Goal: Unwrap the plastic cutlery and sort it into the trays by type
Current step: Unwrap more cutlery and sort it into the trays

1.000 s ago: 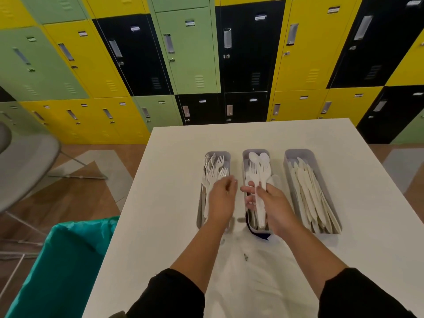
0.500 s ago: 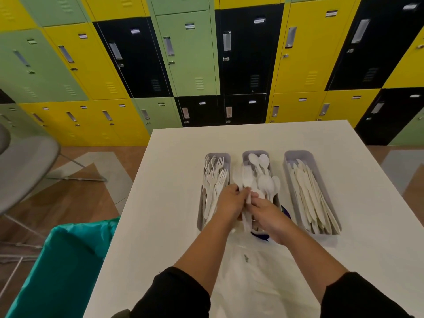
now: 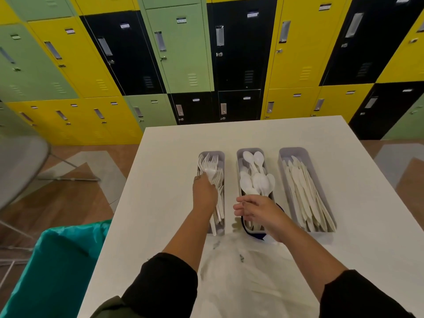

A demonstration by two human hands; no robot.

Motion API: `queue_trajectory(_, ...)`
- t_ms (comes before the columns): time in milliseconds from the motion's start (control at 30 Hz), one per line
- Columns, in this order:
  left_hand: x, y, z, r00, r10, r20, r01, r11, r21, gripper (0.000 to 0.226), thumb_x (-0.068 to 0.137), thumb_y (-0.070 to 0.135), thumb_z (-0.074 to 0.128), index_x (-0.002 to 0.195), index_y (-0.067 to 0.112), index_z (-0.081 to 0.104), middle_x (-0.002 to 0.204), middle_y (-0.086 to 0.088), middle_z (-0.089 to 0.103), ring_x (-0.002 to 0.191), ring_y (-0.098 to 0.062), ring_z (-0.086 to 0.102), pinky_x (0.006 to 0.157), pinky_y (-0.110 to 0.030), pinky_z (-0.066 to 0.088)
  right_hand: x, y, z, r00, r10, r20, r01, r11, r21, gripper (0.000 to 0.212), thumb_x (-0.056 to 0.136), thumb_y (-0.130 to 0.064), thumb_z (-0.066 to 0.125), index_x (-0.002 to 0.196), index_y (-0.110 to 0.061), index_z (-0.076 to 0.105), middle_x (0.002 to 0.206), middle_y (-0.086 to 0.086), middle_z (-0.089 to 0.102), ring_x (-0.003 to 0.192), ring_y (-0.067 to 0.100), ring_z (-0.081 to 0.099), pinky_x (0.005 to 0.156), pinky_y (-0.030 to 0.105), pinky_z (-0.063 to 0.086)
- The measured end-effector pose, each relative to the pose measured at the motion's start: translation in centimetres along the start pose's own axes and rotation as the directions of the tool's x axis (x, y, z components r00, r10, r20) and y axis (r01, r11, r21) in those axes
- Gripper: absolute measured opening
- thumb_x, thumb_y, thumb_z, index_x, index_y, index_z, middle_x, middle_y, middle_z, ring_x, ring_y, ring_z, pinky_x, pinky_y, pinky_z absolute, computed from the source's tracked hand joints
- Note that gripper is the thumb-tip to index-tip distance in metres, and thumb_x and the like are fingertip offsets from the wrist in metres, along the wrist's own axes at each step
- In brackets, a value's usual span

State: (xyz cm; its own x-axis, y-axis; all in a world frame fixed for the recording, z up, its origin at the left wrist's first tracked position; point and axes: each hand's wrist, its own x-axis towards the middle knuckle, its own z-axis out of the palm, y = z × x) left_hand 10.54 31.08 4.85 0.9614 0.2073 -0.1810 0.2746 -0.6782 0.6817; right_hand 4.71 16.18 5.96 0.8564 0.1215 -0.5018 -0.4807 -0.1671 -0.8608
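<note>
— Where is the cutlery?

— Sorted in three grey trays set side by side on the white table (image 3: 344, 180). The fork tray (image 3: 221, 154) is on the left, the spoon tray (image 3: 239, 153) in the middle, the knife tray (image 3: 283, 161) on the right, each filled with white pieces.

— And the hands?

— The left hand (image 3: 205, 193) reaches into the fork tray, fingers curled round a white fork (image 3: 211, 172) whose handle runs back under the palm. The right hand (image 3: 257, 208) hovers over the near end of the spoon tray, fingers loosely bent; I see nothing held in it.

— Anything else nearby?

— Clear plastic wrap (image 3: 236, 278) lies crumpled on the table between the forearms. A teal bin bag (image 3: 52, 267) stands left of the table, and yellow, green and black lockers (image 3: 183, 53) fill the wall behind.
</note>
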Motion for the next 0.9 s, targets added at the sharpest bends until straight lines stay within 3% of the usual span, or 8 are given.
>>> queue_trajectory(133,-1.9,0.8,-0.2,0.989,0.099,-0.108,-0.114,0.983,-0.147,0.039,0.094,0.008,0.05,0.133,0.005,0.047,0.13,-0.012,0.052,0.121,-0.025,0.05,0.097,-0.025,0.038,-0.4,-0.1,-0.1,1.0,-0.001,-0.031,0.001,1.0,-0.007,0.029,0.096,-0.007,0.042,0.122,-0.007,0.056,0.113,0.01,0.066,0.092,0.014,0.066,0.078,0.019,0.052)
queue_trajectory(300,-6.2,2.9,-1.4,0.928,0.369,0.049,-0.356,0.918,-0.174,0.015,0.092,0.016,0.055,0.102,0.01,0.065,0.094,0.006,0.062,0.081,0.0,0.057,0.071,-0.004,0.043,-2.2,-0.1,-0.5,0.997,-0.051,-0.049,0.05,0.998,-0.027,0.024,0.095,-0.009,0.046,0.114,-0.011,0.059,0.105,0.005,0.069,0.088,0.012,0.068,0.076,0.022,0.053)
queue_trajectory(400,-9.9,2.5,-1.4,0.832,0.519,0.197,-0.51,0.855,-0.095,0.012,0.09,0.019,0.057,0.087,0.011,0.065,0.084,0.0,0.067,0.076,-0.01,0.061,0.073,-0.022,0.051,-3.8,0.9,-1.0,0.994,-0.088,-0.063,0.082,0.992,-0.1,0.018,0.091,-0.013,0.056,0.108,-0.012,0.063,0.102,0.007,0.069,0.09,0.016,0.068,0.083,0.032,0.056)
queue_trajectory(500,-13.2,0.7,-0.8,0.736,0.602,0.311,-0.646,0.762,0.054,0.015,0.09,0.023,0.056,0.087,0.012,0.065,0.086,-0.002,0.066,0.078,-0.016,0.06,0.075,-0.034,0.051,-6.4,2.1,-1.1,0.99,-0.103,-0.094,0.087,0.983,-0.159,0.016,0.089,-0.011,0.058,0.104,-0.011,0.063,0.099,0.009,0.067,0.09,0.019,0.067,0.077,0.027,0.057)
queue_trajectory(633,-15.4,-2.1,0.5,0.642,0.463,0.611,-0.714,0.651,0.256,0.023,0.092,0.029,0.054,0.106,0.016,0.065,0.11,-0.003,0.067,0.101,-0.021,0.06,0.091,-0.034,0.044,-9.0,4.1,-0.5,0.989,-0.102,-0.103,0.073,0.965,-0.251,0.008,0.09,-0.008,0.057,0.092,-0.012,0.063,0.084,0.005,0.067,0.072,0.012,0.064,0.065,0.019,0.053)
queue_trajectory(733,-16.6,-3.9,1.3,0.629,0.269,0.729,-0.73,0.527,0.435,0.038,0.089,0.037,0.058,0.121,0.017,0.057,0.127,-0.006,0.057,0.12,-0.026,0.049,0.106,-0.042,0.028,-10.3,6.8,0.4,0.997,-0.075,-0.027,0.055,0.889,-0.455,0.01,0.085,-0.01,0.063,0.094,-0.015,0.063,0.091,0.001,0.068,0.079,0.009,0.063,0.078,0.025,0.055)
queue_trajectory(800,-17.4,-5.0,1.5,0.636,0.176,0.751,-0.702,0.535,0.47,0.056,0.085,0.038,0.063,0.132,0.015,0.045,0.142,-0.013,0.042,0.132,-0.03,0.036,0.114,-0.05,0.018,-11.1,8.8,1.0,0.997,-0.041,0.061,0.071,0.737,-0.673,0.037,0.078,-0.021,0.072,0.112,-0.021,0.058,0.114,-0.003,0.059,0.103,0.01,0.057,0.094,0.024,0.046)
queue_trajectory(900,-18.4,-6.5,1.5,0.657,0.103,0.747,-0.644,0.592,0.485,0.09,0.078,0.036,0.071,0.146,0.012,0.018,0.158,-0.014,0.008,0.146,-0.03,0.009,0.116,-0.057,0.009,-12.1,11.4,1.9,0.989,0.01,0.149,0.123,0.51,-0.851,0.089,0.069,-0.038,0.076,0.143,-0.026,0.027,0.149,-0.004,0.026,0.136,0.015,0.031,0.108,0.027,0.031)
